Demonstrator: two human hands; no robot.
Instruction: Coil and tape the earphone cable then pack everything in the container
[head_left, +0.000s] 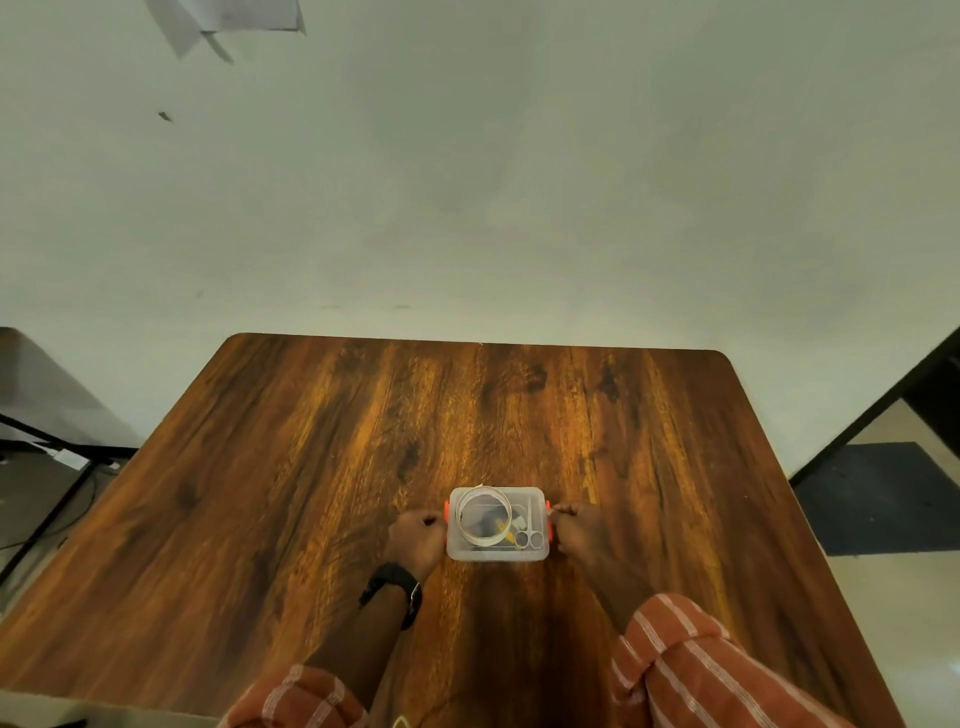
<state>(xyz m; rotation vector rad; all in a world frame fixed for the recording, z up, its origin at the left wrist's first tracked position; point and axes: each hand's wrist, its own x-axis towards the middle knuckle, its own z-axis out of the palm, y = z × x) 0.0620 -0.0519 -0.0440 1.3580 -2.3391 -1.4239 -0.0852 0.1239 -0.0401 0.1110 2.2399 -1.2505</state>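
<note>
A small clear plastic container (496, 555) with orange side clips stands on the wooden table (311, 467). Through its translucent lid I see a roll of tape (483, 514), a dark coiled earphone cable (488, 524) inside the roll, and small scissors (529, 535) at the right. My left hand (417, 538) grips the left orange clip (447, 514). My right hand (576, 530) grips the right orange clip (548, 512). Both hands' fingers are curled against the container's sides.
The table's far edge meets a pale wall. A second dark table with black legs and cables (47, 447) stands at the left. A dark mat (883, 499) lies on the floor at the right. A watch (393, 590) is on my left wrist.
</note>
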